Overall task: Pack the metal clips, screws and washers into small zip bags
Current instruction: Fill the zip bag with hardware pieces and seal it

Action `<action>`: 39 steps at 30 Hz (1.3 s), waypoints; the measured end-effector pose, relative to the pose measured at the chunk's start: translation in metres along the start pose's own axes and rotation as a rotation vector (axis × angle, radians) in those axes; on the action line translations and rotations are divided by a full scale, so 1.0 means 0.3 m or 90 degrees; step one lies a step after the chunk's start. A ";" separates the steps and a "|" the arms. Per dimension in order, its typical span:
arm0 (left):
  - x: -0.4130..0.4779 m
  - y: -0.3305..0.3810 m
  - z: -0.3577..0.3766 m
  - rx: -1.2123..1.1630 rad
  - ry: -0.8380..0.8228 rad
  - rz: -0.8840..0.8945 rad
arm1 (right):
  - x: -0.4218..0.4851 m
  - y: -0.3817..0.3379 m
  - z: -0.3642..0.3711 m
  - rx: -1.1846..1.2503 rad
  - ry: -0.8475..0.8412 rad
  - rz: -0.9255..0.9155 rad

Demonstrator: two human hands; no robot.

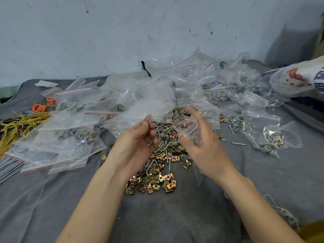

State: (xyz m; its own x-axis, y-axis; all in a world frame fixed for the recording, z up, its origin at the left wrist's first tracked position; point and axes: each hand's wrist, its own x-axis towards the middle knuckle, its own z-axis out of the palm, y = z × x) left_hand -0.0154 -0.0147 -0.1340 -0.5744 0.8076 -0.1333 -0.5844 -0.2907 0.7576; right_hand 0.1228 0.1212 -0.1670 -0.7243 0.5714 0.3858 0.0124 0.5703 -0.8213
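Screw (153,117) in pinch of left hand (138,144) — zip bag (186,128) in right hand (205,148)

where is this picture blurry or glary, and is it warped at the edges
Head view: the printed sack at the right edge is smeared; head view: pale sheen on the piled zip bags veils their contents; head view: the wall's foot bows, a wide-angle warp; the centre clips are crisp under soft light.
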 end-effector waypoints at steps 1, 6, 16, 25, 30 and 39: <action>-0.001 0.003 0.002 0.000 -0.010 0.005 | 0.001 0.000 0.000 -0.002 0.000 -0.001; -0.011 0.022 0.028 -0.017 -0.064 0.030 | -0.003 0.000 0.001 -0.017 -0.009 -0.018; -0.021 0.013 0.129 0.624 0.052 0.397 | 0.001 0.007 -0.003 -0.017 -0.006 -0.030; -0.029 0.008 0.143 0.658 0.065 0.414 | -0.003 0.011 -0.003 0.008 -0.009 -0.026; -0.023 0.041 0.057 0.727 0.112 0.315 | -0.005 0.012 -0.007 -0.004 -0.009 -0.018; -0.011 -0.066 -0.058 1.121 0.081 0.228 | 0.002 0.006 -0.004 0.002 0.003 -0.019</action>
State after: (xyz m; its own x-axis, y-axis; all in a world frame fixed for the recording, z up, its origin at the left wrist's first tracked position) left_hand -0.0120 -0.0206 -0.1598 -0.6084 0.7697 0.1937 0.7479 0.4743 0.4645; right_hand 0.1232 0.1235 -0.1678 -0.7214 0.5563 0.4126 -0.0116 0.5859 -0.8103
